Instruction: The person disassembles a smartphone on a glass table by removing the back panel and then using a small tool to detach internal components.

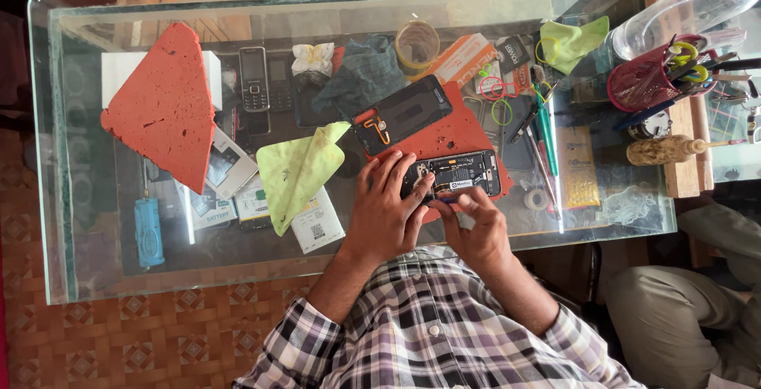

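Left hand fingers spread on opened phone, right hand seemingly pinching its white-blue label, orange box near surface's far edge

Bright, even daylight, strongest from the upper right. Pale glare along the far edge and right side of the clear glass-topped desk, with reflections washing out the clear plastic bottle. Soft, short shadows only. Sharp at centre; slight wide-angle bowing and softness toward the corners.
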